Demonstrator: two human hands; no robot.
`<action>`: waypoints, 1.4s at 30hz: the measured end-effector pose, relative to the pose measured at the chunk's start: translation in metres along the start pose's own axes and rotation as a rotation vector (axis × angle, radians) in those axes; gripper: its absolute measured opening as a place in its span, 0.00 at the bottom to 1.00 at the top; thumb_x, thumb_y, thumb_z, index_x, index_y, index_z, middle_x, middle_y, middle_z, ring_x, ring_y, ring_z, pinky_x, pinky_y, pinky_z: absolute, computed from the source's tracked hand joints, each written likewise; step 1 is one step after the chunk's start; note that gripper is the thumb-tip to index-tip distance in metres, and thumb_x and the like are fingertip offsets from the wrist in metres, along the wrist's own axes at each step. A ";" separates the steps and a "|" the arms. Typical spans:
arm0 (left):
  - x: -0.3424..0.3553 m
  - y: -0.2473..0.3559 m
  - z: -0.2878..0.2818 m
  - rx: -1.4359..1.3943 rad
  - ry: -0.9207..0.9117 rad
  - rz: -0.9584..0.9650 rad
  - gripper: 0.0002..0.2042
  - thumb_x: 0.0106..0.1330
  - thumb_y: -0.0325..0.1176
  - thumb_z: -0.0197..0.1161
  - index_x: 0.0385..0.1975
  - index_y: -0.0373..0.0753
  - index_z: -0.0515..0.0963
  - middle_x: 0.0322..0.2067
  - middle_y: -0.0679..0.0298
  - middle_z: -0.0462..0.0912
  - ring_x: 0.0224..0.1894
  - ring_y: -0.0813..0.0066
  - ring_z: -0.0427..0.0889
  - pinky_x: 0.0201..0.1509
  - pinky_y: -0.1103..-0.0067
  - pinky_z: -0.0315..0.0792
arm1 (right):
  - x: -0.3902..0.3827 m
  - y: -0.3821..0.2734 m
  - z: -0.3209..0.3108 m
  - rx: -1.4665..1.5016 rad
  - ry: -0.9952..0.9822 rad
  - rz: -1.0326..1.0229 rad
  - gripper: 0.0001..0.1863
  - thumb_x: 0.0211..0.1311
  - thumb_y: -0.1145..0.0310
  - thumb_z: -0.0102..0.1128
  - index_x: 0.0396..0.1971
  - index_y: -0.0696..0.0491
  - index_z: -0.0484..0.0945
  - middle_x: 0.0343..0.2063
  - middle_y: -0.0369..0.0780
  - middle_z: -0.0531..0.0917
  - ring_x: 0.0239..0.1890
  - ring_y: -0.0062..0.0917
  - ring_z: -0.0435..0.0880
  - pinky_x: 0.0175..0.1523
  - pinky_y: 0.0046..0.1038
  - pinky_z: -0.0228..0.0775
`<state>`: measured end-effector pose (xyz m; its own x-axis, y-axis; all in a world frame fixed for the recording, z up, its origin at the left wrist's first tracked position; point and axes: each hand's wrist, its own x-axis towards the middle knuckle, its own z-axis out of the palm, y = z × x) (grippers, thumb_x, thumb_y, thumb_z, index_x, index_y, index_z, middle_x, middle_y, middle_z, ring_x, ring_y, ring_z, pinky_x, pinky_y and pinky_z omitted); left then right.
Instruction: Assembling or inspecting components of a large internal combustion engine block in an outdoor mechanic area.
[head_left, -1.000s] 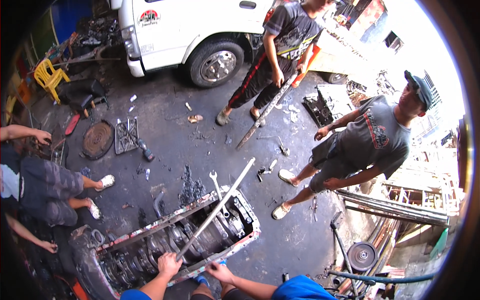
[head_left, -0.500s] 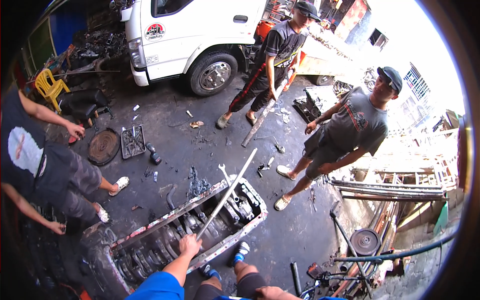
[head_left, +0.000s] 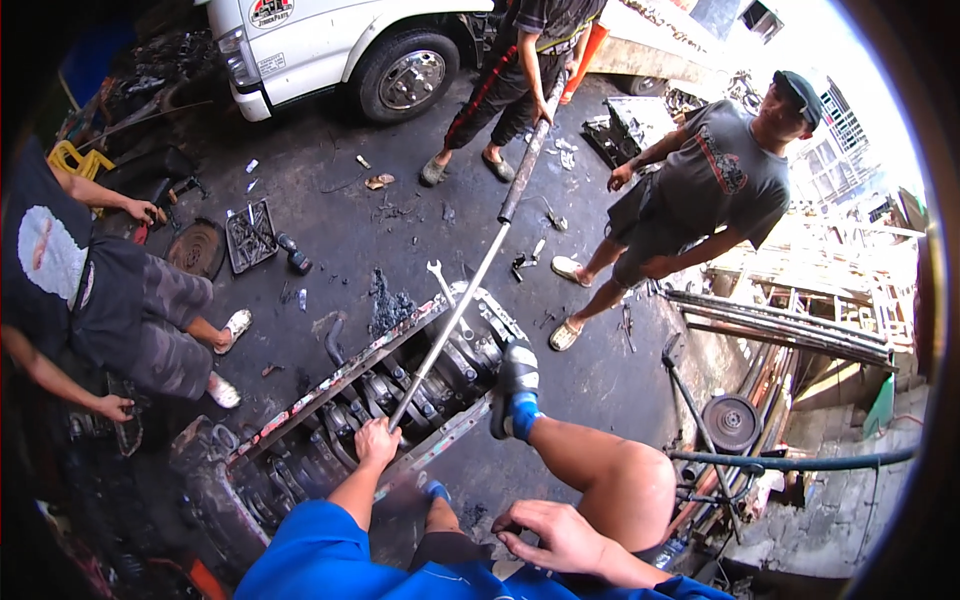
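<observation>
My left hand (head_left: 378, 436) grips a long metal bar (head_left: 447, 328) that slants over an open engine block (head_left: 345, 395) with its crankshaft exposed. The bar's far end meets a longer, thicker pipe (head_left: 526, 165) held by a person (head_left: 515, 70) at the back. A large wrench (head_left: 440, 280) stands at the block's far end, beside the bar. My right hand (head_left: 535, 530) is near my body and bent leg, fingers loosely bent and apart, with nothing visible in it. My right foot (head_left: 519, 390) is raised at the block's near edge.
A person in dark clothes (head_left: 70, 260) is at the left, another (head_left: 730, 170) stands at the right. Behind are a white truck (head_left: 300, 40), a tool tray (head_left: 250, 235) and a round rusty part (head_left: 195, 250). Bundled pipes (head_left: 780, 330) and a flywheel (head_left: 730, 422) lie at the right.
The person at the back has brought the pipe onto the bar's end. My right foot has lifted to the block, and my right hand has come up near my body.
</observation>
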<state>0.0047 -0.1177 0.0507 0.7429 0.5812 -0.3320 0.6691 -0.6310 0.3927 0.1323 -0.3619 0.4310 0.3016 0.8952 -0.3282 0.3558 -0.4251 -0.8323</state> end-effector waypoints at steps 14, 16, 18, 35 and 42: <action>0.000 0.002 -0.003 0.007 -0.001 0.009 0.13 0.57 0.43 0.66 0.32 0.40 0.82 0.34 0.58 0.84 0.43 0.58 0.82 0.49 0.64 0.76 | 0.050 0.000 -0.004 -0.069 0.036 -0.184 0.11 0.63 0.64 0.61 0.40 0.54 0.75 0.30 0.41 0.79 0.35 0.36 0.82 0.38 0.34 0.77; -0.001 0.000 -0.002 0.001 -0.013 0.026 0.13 0.57 0.43 0.67 0.32 0.40 0.82 0.34 0.57 0.84 0.43 0.58 0.82 0.49 0.64 0.76 | 0.053 -0.004 -0.008 -0.016 0.007 -0.197 0.11 0.63 0.64 0.61 0.41 0.54 0.76 0.30 0.41 0.79 0.34 0.36 0.83 0.39 0.33 0.77; -0.002 0.002 -0.006 -0.027 -0.113 0.005 0.15 0.55 0.42 0.69 0.35 0.37 0.81 0.37 0.55 0.84 0.45 0.55 0.82 0.50 0.63 0.75 | 0.056 0.007 -0.011 0.046 0.011 -0.138 0.11 0.62 0.65 0.62 0.40 0.54 0.76 0.31 0.41 0.80 0.34 0.36 0.83 0.40 0.34 0.78; -0.041 0.000 -0.059 -0.002 -0.095 0.142 0.16 0.51 0.41 0.70 0.34 0.35 0.81 0.34 0.58 0.83 0.40 0.58 0.82 0.45 0.66 0.77 | 0.295 0.316 -0.001 1.462 0.720 0.512 0.15 0.67 0.48 0.61 0.36 0.43 0.74 0.26 0.33 0.78 0.35 0.21 0.75 0.49 0.30 0.68; -0.086 -0.023 -0.083 0.159 -0.181 0.139 0.16 0.46 0.40 0.73 0.30 0.38 0.79 0.29 0.62 0.80 0.37 0.61 0.80 0.42 0.67 0.74 | 0.234 0.320 0.039 1.059 0.659 0.590 0.19 0.66 0.53 0.59 0.50 0.48 0.74 0.40 0.33 0.81 0.41 0.19 0.81 0.50 0.34 0.73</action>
<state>-0.0759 -0.1106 0.1415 0.8093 0.3914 -0.4380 0.5446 -0.7794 0.3099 0.2829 -0.2833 0.0702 0.6361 0.2650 -0.7247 -0.7165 -0.1458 -0.6822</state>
